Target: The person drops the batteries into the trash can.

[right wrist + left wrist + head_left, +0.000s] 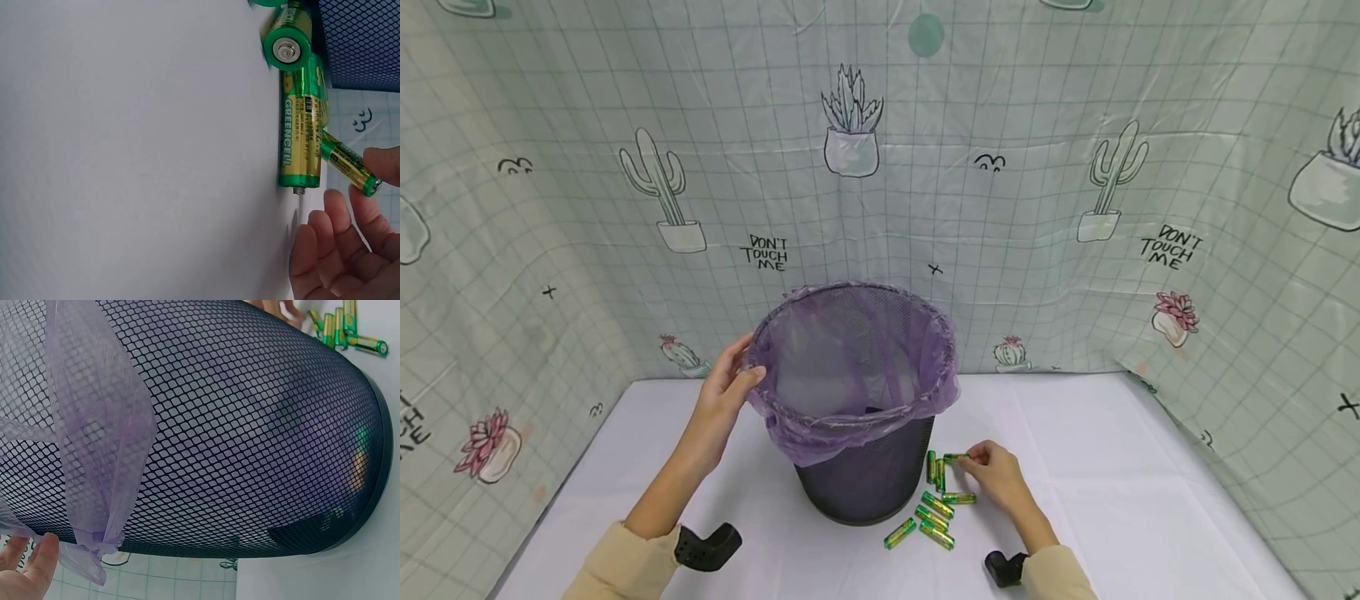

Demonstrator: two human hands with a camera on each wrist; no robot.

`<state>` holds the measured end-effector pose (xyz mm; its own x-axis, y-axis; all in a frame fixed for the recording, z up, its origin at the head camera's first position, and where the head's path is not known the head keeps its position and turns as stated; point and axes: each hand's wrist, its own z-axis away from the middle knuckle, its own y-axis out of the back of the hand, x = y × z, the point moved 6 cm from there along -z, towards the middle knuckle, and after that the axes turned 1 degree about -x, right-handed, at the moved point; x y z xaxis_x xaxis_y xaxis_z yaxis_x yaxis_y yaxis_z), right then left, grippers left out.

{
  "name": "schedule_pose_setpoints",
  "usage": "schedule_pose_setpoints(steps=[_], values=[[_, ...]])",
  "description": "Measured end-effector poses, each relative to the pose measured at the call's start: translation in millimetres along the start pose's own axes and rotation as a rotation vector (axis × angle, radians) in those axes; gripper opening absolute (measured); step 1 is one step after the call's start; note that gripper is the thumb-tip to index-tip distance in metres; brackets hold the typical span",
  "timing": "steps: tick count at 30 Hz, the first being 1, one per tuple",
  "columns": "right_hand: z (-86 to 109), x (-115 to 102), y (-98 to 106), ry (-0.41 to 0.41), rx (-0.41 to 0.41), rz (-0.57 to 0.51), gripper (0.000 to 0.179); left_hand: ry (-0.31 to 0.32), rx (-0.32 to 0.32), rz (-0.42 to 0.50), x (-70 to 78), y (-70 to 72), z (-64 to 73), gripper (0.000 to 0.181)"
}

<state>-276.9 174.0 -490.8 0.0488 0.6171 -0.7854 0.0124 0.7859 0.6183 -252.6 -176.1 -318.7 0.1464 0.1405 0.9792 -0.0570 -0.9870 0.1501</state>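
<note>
A black mesh wastebasket [865, 475], lined with a translucent purple bag [820, 442] folded over its rim, stands on the white table. At the rim's left side, my left hand [730, 383] grips the edge through the bag, thumb on the inside. My right hand [996, 475] is to the right of the basket, pinching one green and gold battery [351, 164] between thumb and index finger. Several more such batteries [936, 504] lie scattered on the table by the basket's lower right. Through the mesh, in the left wrist view, green and orange shapes show near the bottom.
A white cloth covers the table [1075, 442]. Behind and at both sides hangs a pale gridded curtain [925, 208] printed with potted cacti. Black camera mounts [707, 547] sit on both wrists.
</note>
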Motion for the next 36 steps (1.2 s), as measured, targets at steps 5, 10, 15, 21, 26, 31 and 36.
schedule_pose_setpoints(steps=[5,10,15,21,26,31,36], values=[[1.9,-8.3,8.6,0.044,0.017,0.012,0.017,0.000,0.002,0.001,0.4,-0.2,-0.2,0.059],[6.8,-24.6,23.1,0.115,0.042,0.022,0.017,0.005,0.004,0.005,-0.5,-0.5,-0.6,0.058],[14.5,-45.2,38.9,0.184,0.057,0.003,0.018,0.004,0.002,0.004,-0.7,-0.1,0.2,0.058],[29.2,-76.0,58.8,0.291,0.102,-0.020,0.016,0.005,0.002,0.004,-0.6,0.1,0.8,0.059],[45.9,-106.0,76.8,0.409,0.149,-0.038,0.012,0.008,0.003,0.002,0.1,-0.4,0.8,0.059],[61.3,-133.2,93.2,0.543,0.198,-0.063,0.008,0.010,0.003,0.001,-0.1,-0.5,0.7,0.059],[74.5,-158.0,104.8,0.645,0.224,-0.104,0.014,0.015,0.008,-0.005,-0.5,-0.3,1.1,0.059]])
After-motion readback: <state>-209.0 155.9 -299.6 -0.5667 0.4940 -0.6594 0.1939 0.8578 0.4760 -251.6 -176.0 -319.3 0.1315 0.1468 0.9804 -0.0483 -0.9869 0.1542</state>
